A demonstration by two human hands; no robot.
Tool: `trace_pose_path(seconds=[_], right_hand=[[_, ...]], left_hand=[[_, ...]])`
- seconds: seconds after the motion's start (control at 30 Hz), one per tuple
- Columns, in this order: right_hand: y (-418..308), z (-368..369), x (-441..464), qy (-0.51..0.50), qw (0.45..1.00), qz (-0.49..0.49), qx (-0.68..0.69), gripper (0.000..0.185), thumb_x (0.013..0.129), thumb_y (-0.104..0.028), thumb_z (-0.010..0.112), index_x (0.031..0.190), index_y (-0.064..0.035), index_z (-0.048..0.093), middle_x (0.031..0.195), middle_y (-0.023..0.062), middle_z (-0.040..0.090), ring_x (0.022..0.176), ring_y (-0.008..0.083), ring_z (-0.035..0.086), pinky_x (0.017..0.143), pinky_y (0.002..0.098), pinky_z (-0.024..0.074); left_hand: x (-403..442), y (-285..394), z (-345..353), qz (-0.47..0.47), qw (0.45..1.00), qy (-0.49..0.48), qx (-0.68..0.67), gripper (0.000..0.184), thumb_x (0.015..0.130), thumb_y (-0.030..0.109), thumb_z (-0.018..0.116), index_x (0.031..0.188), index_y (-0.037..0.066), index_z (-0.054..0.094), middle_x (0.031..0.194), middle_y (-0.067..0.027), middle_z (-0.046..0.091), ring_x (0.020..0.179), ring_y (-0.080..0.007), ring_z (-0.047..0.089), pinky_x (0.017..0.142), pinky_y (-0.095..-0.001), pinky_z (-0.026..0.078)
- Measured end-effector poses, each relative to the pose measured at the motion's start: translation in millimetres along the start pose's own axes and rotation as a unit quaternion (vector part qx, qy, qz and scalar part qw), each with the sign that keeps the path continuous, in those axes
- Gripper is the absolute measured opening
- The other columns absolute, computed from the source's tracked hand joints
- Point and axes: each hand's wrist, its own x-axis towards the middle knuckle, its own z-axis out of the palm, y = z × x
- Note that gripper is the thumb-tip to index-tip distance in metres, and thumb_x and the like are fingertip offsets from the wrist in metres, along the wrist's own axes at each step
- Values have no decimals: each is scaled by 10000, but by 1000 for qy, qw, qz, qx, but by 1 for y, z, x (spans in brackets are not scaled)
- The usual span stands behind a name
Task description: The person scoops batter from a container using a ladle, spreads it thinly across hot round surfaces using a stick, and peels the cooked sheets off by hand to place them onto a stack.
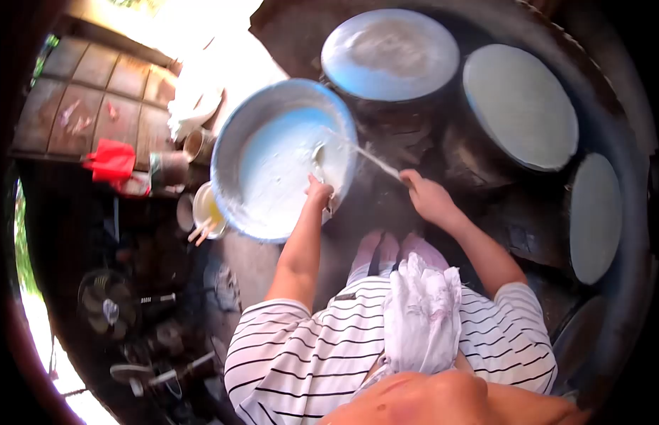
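A wide blue basin (227, 152) with white liquid or batter in it stands in front of me, left of centre. My left hand (319, 191) is over its near right side, fingers closed on what looks like a ladle (317, 153) with a small rounded head. My right hand (426, 196) is just right of the basin, closed on the end of a thin pale stick (377, 160). The stick reaches over the basin's rim, and its far end is blurred above the white contents.
Several large round pots with pale flat tops, such as the far one (391, 53) and the right one (520, 106), curve around my right. A white bucket (205, 205) holding pale sticks, a red bag (111, 160) and a fan (109, 303) are at left.
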Motion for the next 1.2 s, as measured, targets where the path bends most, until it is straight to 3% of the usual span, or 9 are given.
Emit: trace_pose_path(seconds=[0.1, 0.3, 0.37, 0.53, 0.77, 0.93, 0.97, 1.03, 1.2], right_hand=[[-37, 41, 103, -85, 995, 1, -49, 310, 880, -147, 445, 1170, -169, 552, 875, 178, 645, 819, 368, 614, 701, 465, 475], [-51, -8, 110, 203, 965, 22, 167, 375, 834, -142, 599, 1207, -118, 564, 1046, 145, 635, 963, 299, 604, 791, 360, 478], [-31, -29, 76, 339, 935, 21, 103, 421, 822, -88, 616, 1236, -115, 550, 926, 113, 662, 792, 220, 635, 685, 317, 498], [-19, -117, -27, 429, 807, 371, 163, 478, 877, -96, 597, 1323, -21, 444, 658, 35, 589, 496, 51, 480, 444, 198, 396], [61, -141, -65, 537, 717, 407, 179, 314, 902, -189, 585, 1214, -153, 606, 591, -57, 380, 466, 29, 347, 390, 216, 296], [98, -156, -54, 507, 794, 328, -70, 298, 888, -168, 583, 1174, -93, 612, 837, 84, 675, 714, 156, 630, 635, 281, 486], [103, -159, -50, 459, 815, 352, -43, 299, 872, -169, 582, 1156, -80, 612, 1026, 148, 660, 927, 246, 644, 796, 324, 481], [110, -164, -32, 436, 822, 348, -115, 306, 859, -189, 579, 1145, -86, 618, 1010, 153, 656, 931, 297, 629, 791, 357, 486], [129, -181, -21, 399, 835, 364, -106, 310, 859, -226, 574, 1142, -106, 618, 990, 161, 650, 924, 328, 614, 785, 388, 482]], left_hand=[[-14, -16, -70, 44, 985, -94, -137, 680, 821, 59, 539, 1428, 93, 234, 684, -60, 501, 424, -149, 443, 374, -308, 381], [20, 18, -126, 62, 959, -122, -248, 625, 888, 62, 450, 1444, 176, 189, 661, -1, 399, 458, -74, 377, 363, -201, 304], [25, 21, -111, 37, 958, -91, -270, 635, 879, 56, 439, 1439, 201, 177, 671, -16, 398, 468, -91, 375, 376, -214, 315], [34, 7, -75, -46, 966, -137, -214, 603, 870, 40, 448, 1394, 223, 212, 705, -41, 409, 481, -118, 378, 390, -244, 327], [31, 19, -35, -23, 978, -97, -183, 508, 834, 9, 435, 1295, 133, 261, 661, -80, 431, 456, -171, 429, 390, -317, 386], [20, 42, -34, 2, 979, -124, -164, 310, 815, -16, 423, 1089, 116, 362, 616, -50, 398, 445, -147, 405, 387, -289, 380], [25, 42, -34, -18, 975, -128, -180, 407, 818, -14, 426, 1176, 148, 318, 643, -56, 407, 452, -147, 407, 386, -283, 375], [37, 40, -32, -61, 966, -132, -213, 603, 825, -8, 431, 1349, 213, 231, 698, -67, 426, 466, -147, 409, 385, -270, 364], [40, 35, -21, -44, 973, -74, -213, 534, 817, -21, 427, 1289, 195, 301, 679, -54, 434, 456, -136, 417, 377, -262, 360]])
